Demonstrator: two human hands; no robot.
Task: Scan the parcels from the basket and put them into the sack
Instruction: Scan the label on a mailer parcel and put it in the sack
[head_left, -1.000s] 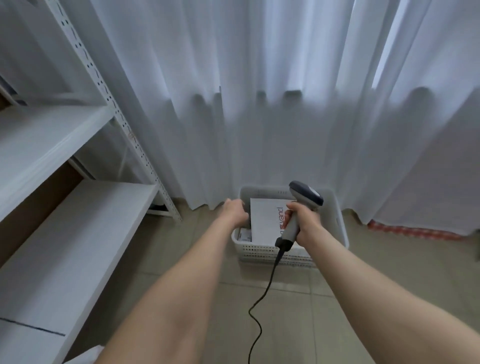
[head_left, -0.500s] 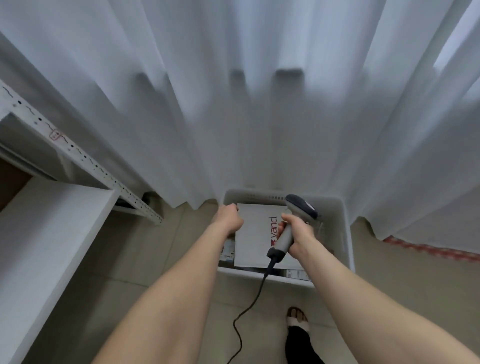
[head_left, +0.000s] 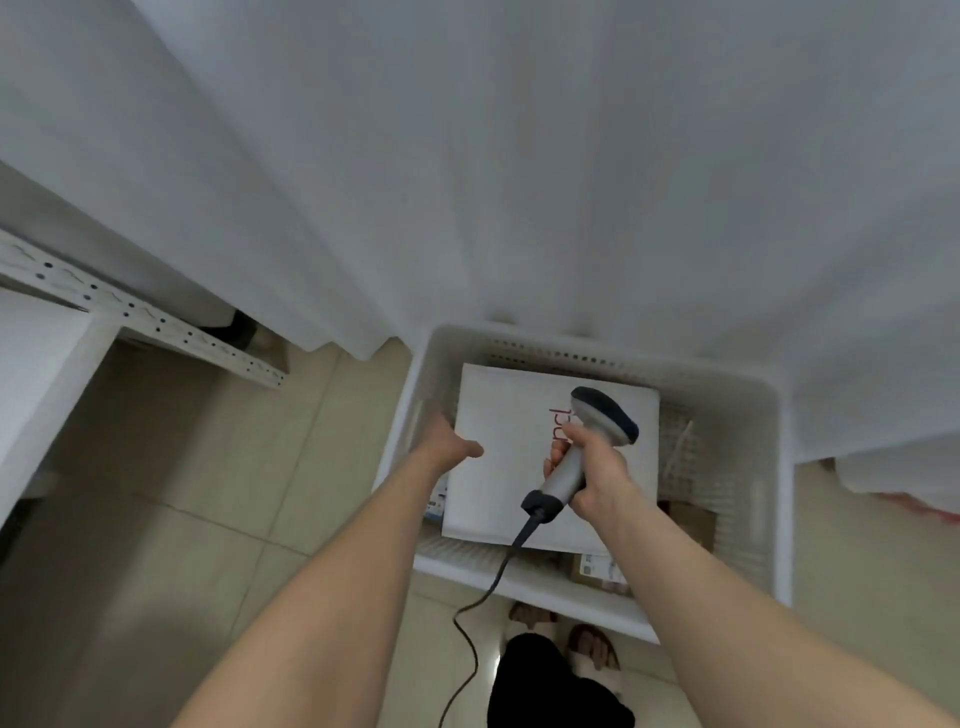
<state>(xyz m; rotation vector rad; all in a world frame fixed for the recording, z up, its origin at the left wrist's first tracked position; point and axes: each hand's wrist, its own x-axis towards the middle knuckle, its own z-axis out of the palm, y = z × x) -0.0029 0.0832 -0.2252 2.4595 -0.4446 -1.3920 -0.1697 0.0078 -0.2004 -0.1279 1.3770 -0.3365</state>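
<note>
A white perforated plastic basket (head_left: 774, 499) stands on the tiled floor against the curtain. On top inside lies a large flat white parcel (head_left: 498, 462) with red lettering. My left hand (head_left: 448, 443) grips the parcel's left edge, thumb on top and fingers under it. My right hand (head_left: 589, 467) is closed around the handle of a grey barcode scanner (head_left: 605, 415), held above the parcel; its dark cable (head_left: 470, 613) trails down toward me. Smaller brown and labelled parcels (head_left: 691, 519) lie lower in the basket, partly hidden. No sack is in view.
White curtains (head_left: 519, 182) hang right behind the basket. A white metal shelving rack (head_left: 140, 317) stands at the left, with open tiled floor (head_left: 197, 493) between it and the basket. My feet (head_left: 561, 634) are just in front of the basket's near rim.
The view has tilted down and closed in on the basket. My left hand has gone from the basket's rim to the left edge of the white parcel. The scanner stays in my right hand.
</note>
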